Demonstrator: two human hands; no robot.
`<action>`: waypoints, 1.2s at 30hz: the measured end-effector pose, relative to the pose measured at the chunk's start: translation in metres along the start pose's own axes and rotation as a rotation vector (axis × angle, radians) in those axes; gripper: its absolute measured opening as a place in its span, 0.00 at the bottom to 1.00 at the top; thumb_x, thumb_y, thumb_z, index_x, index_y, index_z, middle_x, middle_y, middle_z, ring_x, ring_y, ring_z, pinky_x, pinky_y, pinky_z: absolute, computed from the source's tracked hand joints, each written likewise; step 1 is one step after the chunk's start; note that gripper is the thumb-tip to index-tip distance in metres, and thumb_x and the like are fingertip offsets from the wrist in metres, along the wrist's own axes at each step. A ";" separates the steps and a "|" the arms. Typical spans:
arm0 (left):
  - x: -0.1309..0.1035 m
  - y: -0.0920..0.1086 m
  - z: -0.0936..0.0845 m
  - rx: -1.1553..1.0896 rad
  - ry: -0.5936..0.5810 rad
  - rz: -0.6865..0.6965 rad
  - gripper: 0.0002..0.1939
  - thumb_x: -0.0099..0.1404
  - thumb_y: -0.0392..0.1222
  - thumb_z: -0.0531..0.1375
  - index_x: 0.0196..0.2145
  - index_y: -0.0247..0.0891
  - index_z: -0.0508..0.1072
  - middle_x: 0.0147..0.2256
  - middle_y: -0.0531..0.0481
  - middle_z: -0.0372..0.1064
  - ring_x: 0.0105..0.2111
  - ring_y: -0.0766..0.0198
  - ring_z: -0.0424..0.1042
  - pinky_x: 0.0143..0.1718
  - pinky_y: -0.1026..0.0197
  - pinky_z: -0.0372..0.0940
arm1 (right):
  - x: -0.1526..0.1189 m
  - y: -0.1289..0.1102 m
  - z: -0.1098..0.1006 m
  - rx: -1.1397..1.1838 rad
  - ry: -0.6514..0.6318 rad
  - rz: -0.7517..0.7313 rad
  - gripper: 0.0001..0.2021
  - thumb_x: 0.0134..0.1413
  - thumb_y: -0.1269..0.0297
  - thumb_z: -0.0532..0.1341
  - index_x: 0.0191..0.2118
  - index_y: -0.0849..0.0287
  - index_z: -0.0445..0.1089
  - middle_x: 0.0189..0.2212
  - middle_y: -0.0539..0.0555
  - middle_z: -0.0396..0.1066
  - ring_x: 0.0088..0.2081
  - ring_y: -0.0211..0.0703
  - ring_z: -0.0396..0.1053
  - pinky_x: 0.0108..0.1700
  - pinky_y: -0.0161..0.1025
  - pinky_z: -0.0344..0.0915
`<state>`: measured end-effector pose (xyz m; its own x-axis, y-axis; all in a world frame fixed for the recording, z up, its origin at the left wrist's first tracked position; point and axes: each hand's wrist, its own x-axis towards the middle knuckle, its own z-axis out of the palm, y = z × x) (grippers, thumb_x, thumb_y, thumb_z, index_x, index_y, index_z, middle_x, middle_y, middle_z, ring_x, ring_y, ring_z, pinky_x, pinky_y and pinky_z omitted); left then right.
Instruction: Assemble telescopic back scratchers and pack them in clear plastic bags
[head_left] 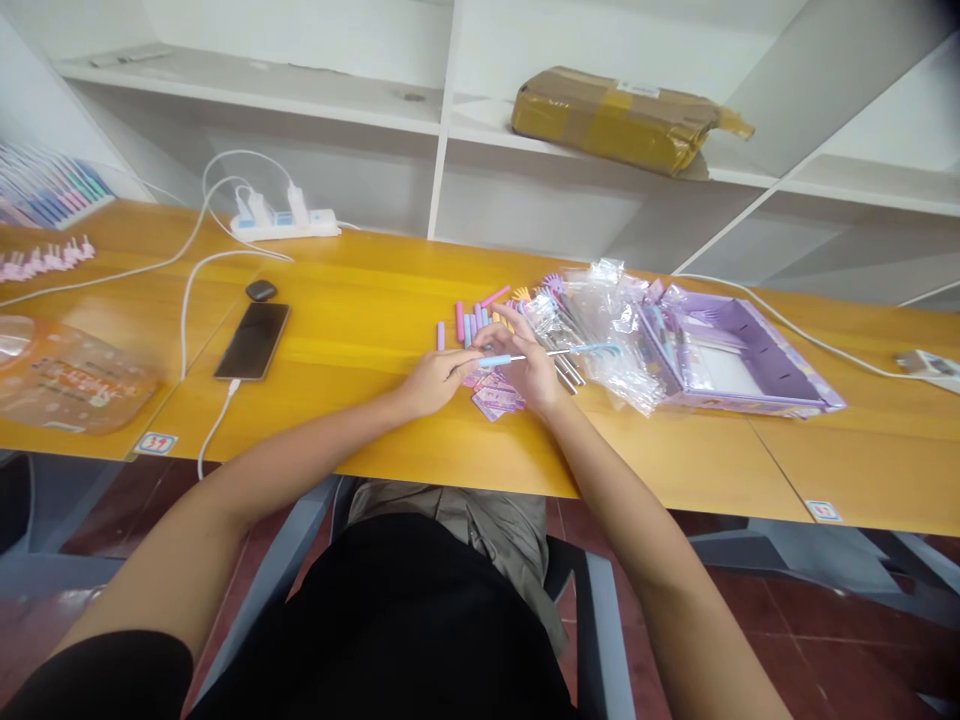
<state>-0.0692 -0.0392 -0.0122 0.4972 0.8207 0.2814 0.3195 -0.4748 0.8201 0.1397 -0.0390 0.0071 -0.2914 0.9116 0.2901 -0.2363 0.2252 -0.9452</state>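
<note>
My left hand is closed around the handle end of a light-blue back scratcher. Its thin metal rod runs to the right, ending in a pale blue claw head. My right hand is beside it with fingers apart and curved; the rod crosses in front of the palm, and I cannot tell how firmly it touches. Under and between the hands lie pink and purple printed cards. Just behind them are pink, purple and blue handle tubes, partly hidden by my fingers. Yellow and purple claw heads lie to the right.
Clear plastic bags lie right of my hands, against a purple box. A phone on a cable, a dark earbud case, a power strip and an orange bag are left. A taped parcel sits on the shelf.
</note>
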 end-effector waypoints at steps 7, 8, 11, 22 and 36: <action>0.007 -0.004 -0.011 -0.100 -0.078 0.019 0.24 0.81 0.59 0.58 0.53 0.40 0.86 0.48 0.44 0.85 0.50 0.52 0.80 0.55 0.55 0.70 | -0.006 -0.018 -0.056 -0.231 -0.268 0.252 0.25 0.62 0.37 0.74 0.51 0.52 0.84 0.47 0.58 0.83 0.46 0.53 0.78 0.50 0.49 0.77; 0.008 -0.006 -0.012 -0.127 -0.071 0.012 0.26 0.81 0.62 0.57 0.52 0.38 0.85 0.44 0.45 0.83 0.46 0.53 0.79 0.52 0.56 0.69 | -0.007 -0.021 -0.063 -0.226 -0.228 0.220 0.26 0.60 0.35 0.74 0.51 0.51 0.84 0.47 0.58 0.83 0.47 0.53 0.78 0.50 0.48 0.77; 0.009 -0.012 -0.013 -0.228 -0.058 -0.046 0.34 0.79 0.71 0.56 0.46 0.35 0.82 0.28 0.53 0.68 0.30 0.62 0.66 0.36 0.60 0.61 | -0.003 -0.021 -0.072 -0.110 -0.052 0.064 0.36 0.61 0.21 0.64 0.53 0.50 0.84 0.44 0.58 0.81 0.45 0.53 0.78 0.45 0.47 0.78; 0.006 -0.022 0.000 -0.395 -0.110 -0.183 0.31 0.78 0.71 0.58 0.31 0.41 0.66 0.22 0.60 0.51 0.22 0.69 0.48 0.27 0.61 0.45 | 0.007 0.003 -0.056 -0.223 0.268 -0.156 0.46 0.68 0.17 0.48 0.71 0.45 0.76 0.44 0.58 0.79 0.42 0.52 0.78 0.40 0.48 0.77; 0.005 -0.032 0.005 -0.330 -0.105 -0.135 0.29 0.79 0.69 0.54 0.30 0.43 0.62 0.23 0.59 0.53 0.22 0.68 0.50 0.27 0.62 0.48 | 0.004 0.017 -0.051 -0.301 0.128 -0.110 0.47 0.72 0.20 0.41 0.75 0.44 0.72 0.49 0.60 0.81 0.52 0.57 0.80 0.50 0.57 0.80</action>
<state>-0.0727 -0.0217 -0.0392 0.5540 0.8236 0.1216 0.1185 -0.2225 0.9677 0.1818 -0.0140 -0.0151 -0.1560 0.9077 0.3895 0.0294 0.3984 -0.9167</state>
